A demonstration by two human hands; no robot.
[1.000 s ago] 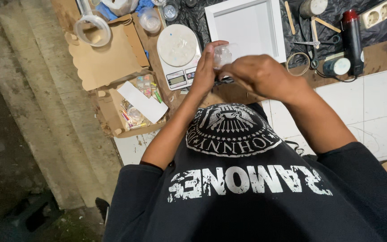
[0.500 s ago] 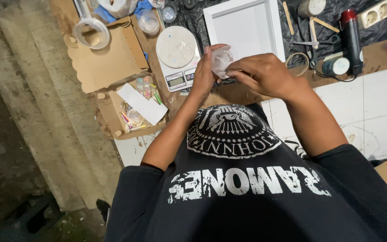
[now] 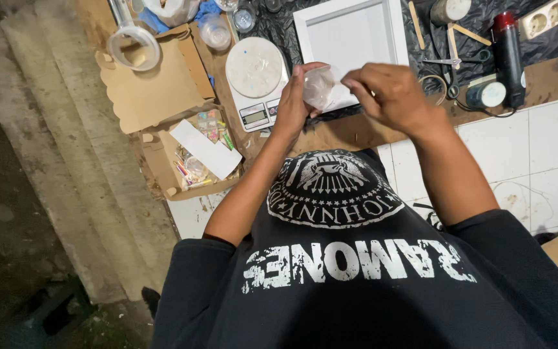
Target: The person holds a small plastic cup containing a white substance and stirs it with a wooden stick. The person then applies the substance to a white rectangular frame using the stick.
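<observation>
A small clear plastic cup (image 3: 321,86) is held up in front of me, above the edge of a white square frame (image 3: 350,35). My left hand (image 3: 293,102) grips the cup's left side with fingers curled around it. My right hand (image 3: 389,94) is at the cup's right side, fingers pinched at its rim. What is inside the cup is too blurred to tell. A white digital scale (image 3: 256,81) with a round platter lies just left of my left hand.
An open cardboard box (image 3: 163,168) with small colourful items and a white card sits at left. A tape roll (image 3: 134,46), small jars (image 3: 214,31), wooden sticks (image 3: 416,24), scissors (image 3: 450,61), a red-capped black can (image 3: 506,55) and a power strip (image 3: 550,16) lie along the far side.
Both hands with the cup have stayed close together over the frame's edge. My right fingers have shifted at the cup's rim and the view has drifted slightly.
</observation>
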